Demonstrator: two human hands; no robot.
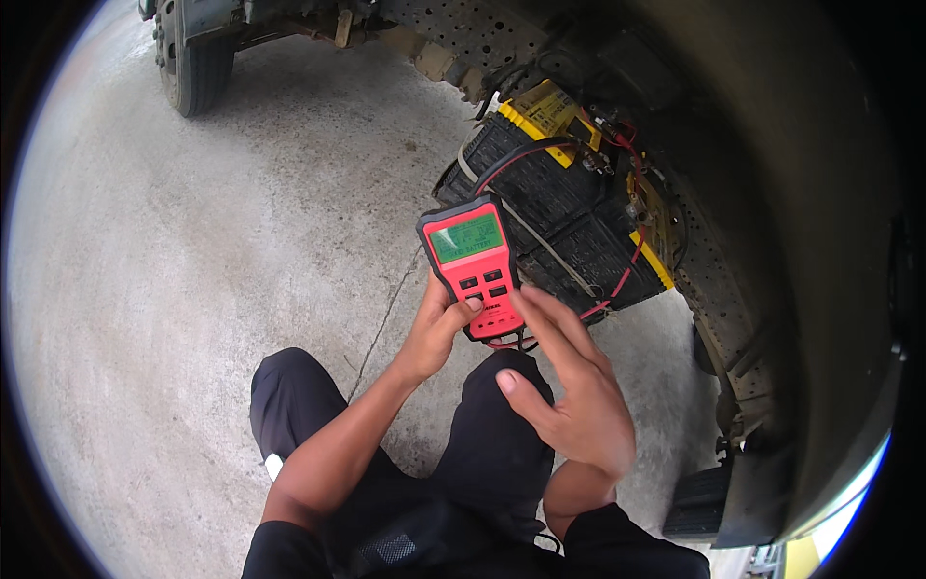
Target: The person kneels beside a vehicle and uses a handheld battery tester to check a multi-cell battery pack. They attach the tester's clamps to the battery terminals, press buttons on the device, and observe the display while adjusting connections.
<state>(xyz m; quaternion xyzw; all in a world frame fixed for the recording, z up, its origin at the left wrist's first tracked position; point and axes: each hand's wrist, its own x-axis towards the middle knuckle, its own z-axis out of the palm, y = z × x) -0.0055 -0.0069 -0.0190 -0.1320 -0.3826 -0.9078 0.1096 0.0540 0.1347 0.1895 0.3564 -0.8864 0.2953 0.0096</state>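
A red handheld battery tester [476,275] with a black rim, a lit green screen and several dark buttons is held upright in front of me. My left hand [439,323] grips it from the left and below, the thumb resting on the lower left button. My right hand [576,386] is open beside it, fingers stretched out and thumb apart. Its fingertips are at the tester's lower right edge; whether they touch it I cannot tell. Beyond the tester sit two black truck batteries [540,198] with yellow tops, partly hidden by it.
A red cable [625,280] runs down from the battery terminals toward the tester's bottom. A pale strap [540,241] crosses the batteries. The perforated truck frame [458,29] passes overhead, with a wheel [198,63] at far left. Grey concrete [174,251] lies below; a dark curved panel [820,241] stands at right.
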